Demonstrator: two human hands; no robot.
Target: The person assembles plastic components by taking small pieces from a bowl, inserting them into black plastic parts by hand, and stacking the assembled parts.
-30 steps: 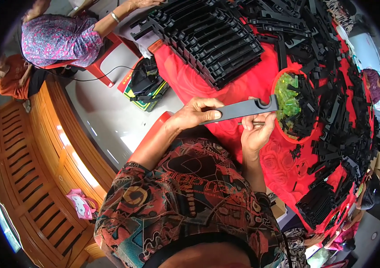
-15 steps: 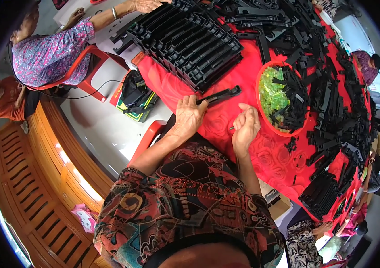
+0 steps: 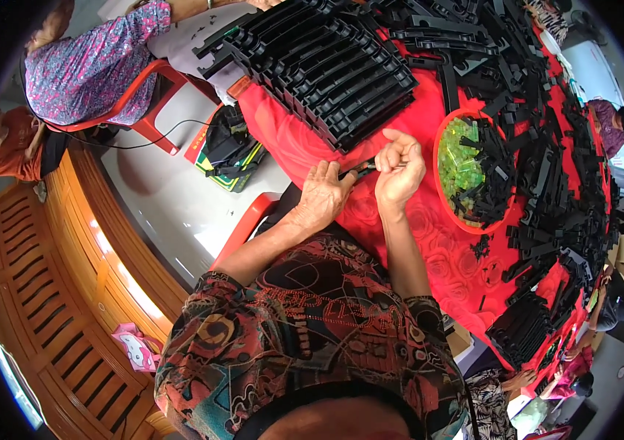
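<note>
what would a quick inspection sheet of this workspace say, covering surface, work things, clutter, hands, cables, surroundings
Surface: red rose-patterned cloth over the table.
Work things: slim dark part between the hands; large stack of black parts above it; red-rimmed basin of green clear pieces and black pieces.
Clutter: loose black parts heaped across the right side.
Left hand: holds the dark part's left end.
Right hand: curled at its right end; grip unclear.
Cables: thin dark cord at upper left; ends unclear.
Surroundings: wooden bench at left; seated co-worker at upper left.
</note>
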